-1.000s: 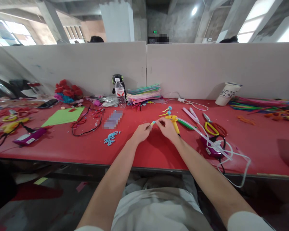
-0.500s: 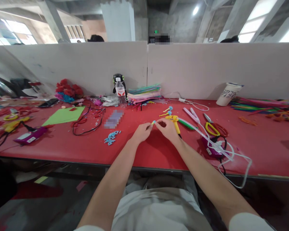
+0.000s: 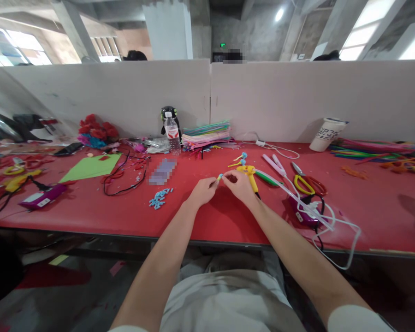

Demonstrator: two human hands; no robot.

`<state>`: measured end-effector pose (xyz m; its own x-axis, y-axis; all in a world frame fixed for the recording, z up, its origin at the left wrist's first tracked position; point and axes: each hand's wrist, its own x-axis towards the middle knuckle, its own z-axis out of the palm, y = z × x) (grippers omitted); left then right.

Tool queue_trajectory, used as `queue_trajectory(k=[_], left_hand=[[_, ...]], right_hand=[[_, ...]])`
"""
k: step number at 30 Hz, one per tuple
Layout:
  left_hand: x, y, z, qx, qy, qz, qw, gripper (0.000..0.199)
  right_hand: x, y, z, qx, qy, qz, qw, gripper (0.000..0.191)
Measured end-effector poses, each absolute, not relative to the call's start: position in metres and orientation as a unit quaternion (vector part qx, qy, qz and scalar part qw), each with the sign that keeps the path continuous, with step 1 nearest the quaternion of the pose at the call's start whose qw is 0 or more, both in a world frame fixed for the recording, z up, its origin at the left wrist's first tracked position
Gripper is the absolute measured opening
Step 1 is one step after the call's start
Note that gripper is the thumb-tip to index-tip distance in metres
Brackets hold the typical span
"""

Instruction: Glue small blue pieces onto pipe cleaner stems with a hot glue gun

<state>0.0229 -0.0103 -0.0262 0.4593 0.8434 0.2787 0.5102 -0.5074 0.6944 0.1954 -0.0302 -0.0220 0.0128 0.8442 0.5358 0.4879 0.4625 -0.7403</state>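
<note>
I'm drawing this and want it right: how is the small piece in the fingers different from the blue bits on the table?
Colour: the small piece shows blue and yellow; the blue bits look blue all over. Place: the small piece is held between the left hand and right hand; the blue bits lie in a loose heap on the red table. Both show blue.

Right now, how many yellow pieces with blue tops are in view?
3: one yellow-and-blue piece at the fingertips of the left hand and right hand; a second and third beyond the glue gun. More may be hidden.
</note>
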Motion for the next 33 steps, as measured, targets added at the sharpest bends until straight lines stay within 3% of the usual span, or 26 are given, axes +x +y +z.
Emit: queue_trajectory(k=[10,16,22,33], left_hand=[[0.023,-0.007,-0.028,0.792,0.417,0.330,0.299,0.028],[0.024,0.001,-0.027,0.697,0.383,0.360,0.488,0.038],[0.022,-0.008,-0.015,0.614,0.339,0.344,0.624,0.041],[0.025,-0.011,-0.011,0.608,0.327,0.392,0.608,0.036]], right_hand=[[0.197,-0.033,-0.017,-0.479,-0.689,0.153,0.522,0.017],[0.203,-0.030,-0.012,-0.482,-0.610,0.233,0.585,0.021],[0.203,-0.026,-0.018,-0.430,-0.621,0.387,0.529,0.030],[0.202,-0.029,-0.017,-0.422,-0.636,0.369,0.530,0.030]])
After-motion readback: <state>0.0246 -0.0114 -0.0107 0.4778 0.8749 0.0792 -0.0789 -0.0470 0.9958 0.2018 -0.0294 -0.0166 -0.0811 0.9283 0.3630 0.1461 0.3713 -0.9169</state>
